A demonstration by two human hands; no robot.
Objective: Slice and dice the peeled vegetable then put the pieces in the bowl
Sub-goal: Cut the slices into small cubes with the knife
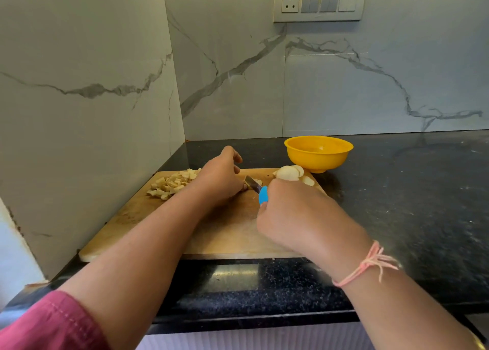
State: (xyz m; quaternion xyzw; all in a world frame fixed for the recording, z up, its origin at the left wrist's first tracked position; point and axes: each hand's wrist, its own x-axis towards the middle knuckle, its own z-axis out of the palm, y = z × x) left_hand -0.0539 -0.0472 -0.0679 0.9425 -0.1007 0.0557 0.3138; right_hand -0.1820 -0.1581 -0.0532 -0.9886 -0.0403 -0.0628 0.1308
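Wooden board (232,233) lies under both hands. R hand (293,214), wrist bent down, fist clamped round the blue handle of the knife (253,185). L hand (219,183), fingers curled, pins veg piece (258,182) at the blade. Yellow bowl (318,154) beyond R grip, off the board. Diced pile (172,183) just left of L hand. Peeled chunks (289,173) just ahead of R knuckles.

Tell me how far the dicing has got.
Done: a pile of diced pieces lies far left on the cutting board. In hand: the right hand grips the blue-handled knife, cutting a piece steadied by the left hand. Left: larger peeled chunks wait near the yellow bowl, which shows no pieces yet.
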